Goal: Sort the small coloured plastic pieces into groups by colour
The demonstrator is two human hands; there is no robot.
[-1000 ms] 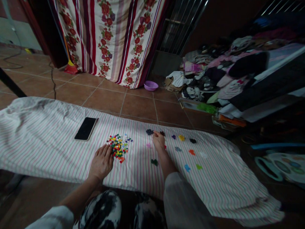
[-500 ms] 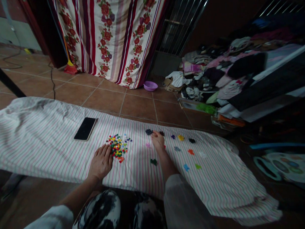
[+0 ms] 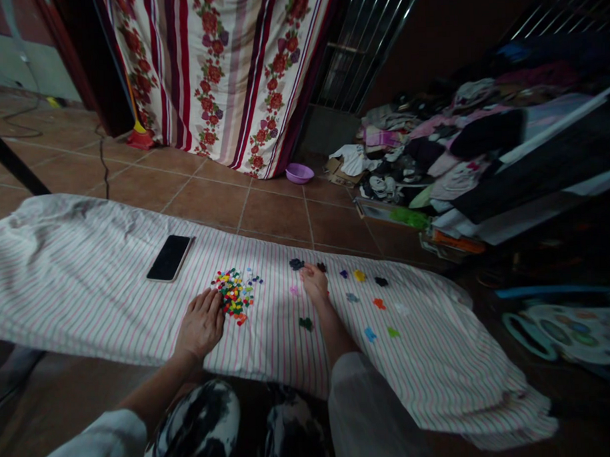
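A mixed heap of tiny coloured pieces [image 3: 233,292] lies on a striped cloth [image 3: 269,343]. My left hand [image 3: 202,320] rests flat at the heap's near left edge, fingers stretched out. Over on the right, my right hand [image 3: 315,283] has its fingers pinched together beside a dark grey cluster [image 3: 296,263]; whatever they hold is too small to make out. Around that hand sit a pink cluster [image 3: 294,291], a dark green one [image 3: 306,324] and a dark brownish one [image 3: 321,266]. Red pieces are mostly hidden behind the wrist.
Further right are small clusters, among them yellow [image 3: 359,275], black [image 3: 381,281], orange [image 3: 379,304] and light blue [image 3: 370,334]. A phone [image 3: 170,258] lies left of the heap. Beyond the cloth are a purple basin [image 3: 300,173], a floral curtain [image 3: 220,78] and piled clothes [image 3: 432,144].
The view has shifted very slightly. Both hands stay in nearly the same places, the right still pinched by the dark grey cluster.
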